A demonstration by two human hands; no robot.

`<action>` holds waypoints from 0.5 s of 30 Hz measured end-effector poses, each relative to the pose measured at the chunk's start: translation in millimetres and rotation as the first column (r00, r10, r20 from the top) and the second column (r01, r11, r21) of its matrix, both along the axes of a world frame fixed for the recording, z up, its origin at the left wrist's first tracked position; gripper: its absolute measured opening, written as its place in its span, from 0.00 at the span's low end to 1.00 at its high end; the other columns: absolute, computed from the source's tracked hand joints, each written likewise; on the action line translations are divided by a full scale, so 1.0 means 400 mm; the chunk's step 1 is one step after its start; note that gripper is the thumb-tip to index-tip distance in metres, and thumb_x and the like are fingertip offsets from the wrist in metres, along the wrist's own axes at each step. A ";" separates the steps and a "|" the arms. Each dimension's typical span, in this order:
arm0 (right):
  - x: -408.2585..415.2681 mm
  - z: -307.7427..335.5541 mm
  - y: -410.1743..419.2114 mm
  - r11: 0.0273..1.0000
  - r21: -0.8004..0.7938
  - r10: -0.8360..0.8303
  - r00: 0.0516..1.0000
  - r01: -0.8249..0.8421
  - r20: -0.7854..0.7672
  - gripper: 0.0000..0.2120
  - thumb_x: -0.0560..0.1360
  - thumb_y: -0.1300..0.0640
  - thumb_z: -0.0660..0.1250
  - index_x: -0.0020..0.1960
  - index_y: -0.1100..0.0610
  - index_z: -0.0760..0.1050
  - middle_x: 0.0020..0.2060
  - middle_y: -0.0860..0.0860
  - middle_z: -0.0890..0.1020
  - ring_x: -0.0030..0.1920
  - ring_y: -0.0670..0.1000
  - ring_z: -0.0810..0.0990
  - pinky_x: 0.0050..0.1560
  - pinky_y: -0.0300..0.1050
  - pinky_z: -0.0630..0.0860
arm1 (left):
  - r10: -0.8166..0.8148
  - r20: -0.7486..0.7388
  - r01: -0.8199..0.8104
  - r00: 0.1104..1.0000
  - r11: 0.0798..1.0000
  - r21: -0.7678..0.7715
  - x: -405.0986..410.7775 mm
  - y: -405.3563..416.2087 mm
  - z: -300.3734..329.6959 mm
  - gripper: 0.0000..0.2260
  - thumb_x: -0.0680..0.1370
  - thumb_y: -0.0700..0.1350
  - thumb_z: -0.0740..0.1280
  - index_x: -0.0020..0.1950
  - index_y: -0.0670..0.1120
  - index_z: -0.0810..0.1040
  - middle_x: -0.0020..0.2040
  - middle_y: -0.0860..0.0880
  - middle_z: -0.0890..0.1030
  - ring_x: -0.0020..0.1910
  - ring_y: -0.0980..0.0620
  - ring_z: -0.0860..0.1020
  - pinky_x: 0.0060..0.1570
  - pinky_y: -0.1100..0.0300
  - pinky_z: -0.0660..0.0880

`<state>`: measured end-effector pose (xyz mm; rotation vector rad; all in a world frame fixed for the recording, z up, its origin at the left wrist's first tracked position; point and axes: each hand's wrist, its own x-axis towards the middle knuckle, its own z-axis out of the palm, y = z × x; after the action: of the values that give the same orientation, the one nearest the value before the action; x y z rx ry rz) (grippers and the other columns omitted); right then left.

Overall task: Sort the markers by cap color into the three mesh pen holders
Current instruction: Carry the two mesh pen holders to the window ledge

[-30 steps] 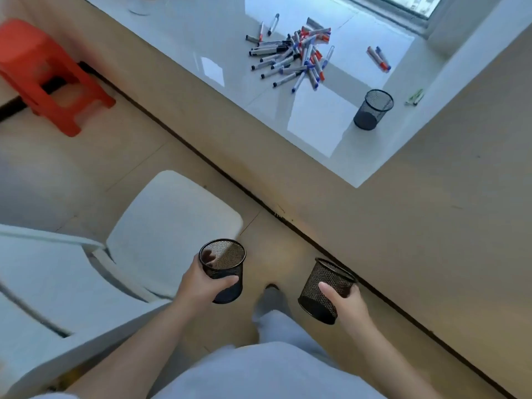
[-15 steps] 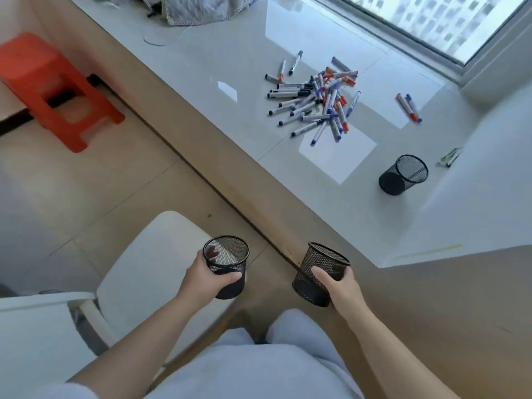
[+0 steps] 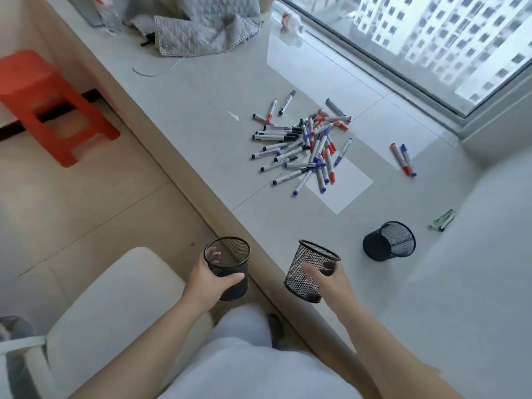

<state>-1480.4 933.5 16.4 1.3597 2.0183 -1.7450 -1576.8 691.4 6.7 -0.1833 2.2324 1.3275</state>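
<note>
My left hand point(image 3: 205, 283) grips an empty black mesh pen holder point(image 3: 229, 256), held upright over the floor. My right hand point(image 3: 331, 282) grips a second mesh holder point(image 3: 309, 267), tilted left, just above the near edge of the pale window ledge point(image 3: 201, 116). A third mesh holder point(image 3: 387, 240) lies on its side on the ledge to the right. A heap of several markers point(image 3: 305, 145) with black, blue and red caps lies farther back on the ledge. Two more markers point(image 3: 403, 159), one red-capped and one blue-capped, lie apart to the right.
An orange plastic stool point(image 3: 49, 105) stands on the floor at left. A white chair point(image 3: 115, 306) is under my left arm. A quilted grey cloth point(image 3: 201, 27) lies at the ledge's far end. A window point(image 3: 431, 38) bounds the ledge behind; a small greenish item point(image 3: 442, 218) lies by the right wall.
The view has lifted and closed in on the ledge. Both hands carried their holders forward; the right one now hangs over the ledge's edge.
</note>
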 end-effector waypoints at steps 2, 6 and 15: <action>-0.031 0.004 0.027 1.000 0.011 -0.025 1.000 0.025 0.003 0.30 0.64 0.46 0.76 0.59 0.58 0.71 0.52 0.52 0.80 0.52 0.51 0.79 0.55 0.48 0.74 | 0.000 0.005 0.000 1.000 1.000 0.012 -0.031 0.030 0.015 0.29 0.62 0.44 0.79 0.60 0.46 0.73 0.54 0.49 0.80 0.55 0.50 0.77 0.60 0.52 0.73; -0.084 -0.003 0.064 0.999 -0.034 -0.035 0.999 0.035 -0.004 0.31 0.65 0.45 0.75 0.62 0.59 0.71 0.56 0.55 0.80 0.56 0.55 0.78 0.62 0.54 0.73 | -0.025 -0.028 0.026 0.999 1.000 0.017 -0.114 0.080 0.038 0.29 0.62 0.41 0.79 0.60 0.45 0.73 0.54 0.49 0.80 0.54 0.52 0.77 0.53 0.61 0.71; -0.223 -0.026 0.107 0.969 -0.003 -0.248 0.969 0.248 0.018 0.35 0.64 0.42 0.75 0.63 0.58 0.69 0.55 0.53 0.79 0.54 0.53 0.78 0.58 0.51 0.74 | -0.353 0.004 0.353 0.935 0.934 -0.052 -0.367 0.216 0.014 0.34 0.60 0.50 0.80 0.61 0.52 0.68 0.56 0.54 0.75 0.55 0.55 0.73 0.54 0.63 0.68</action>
<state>-1569.7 976.2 6.0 1.6824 1.9016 -1.8248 -1723.8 777.8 12.5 0.1978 2.1770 1.0755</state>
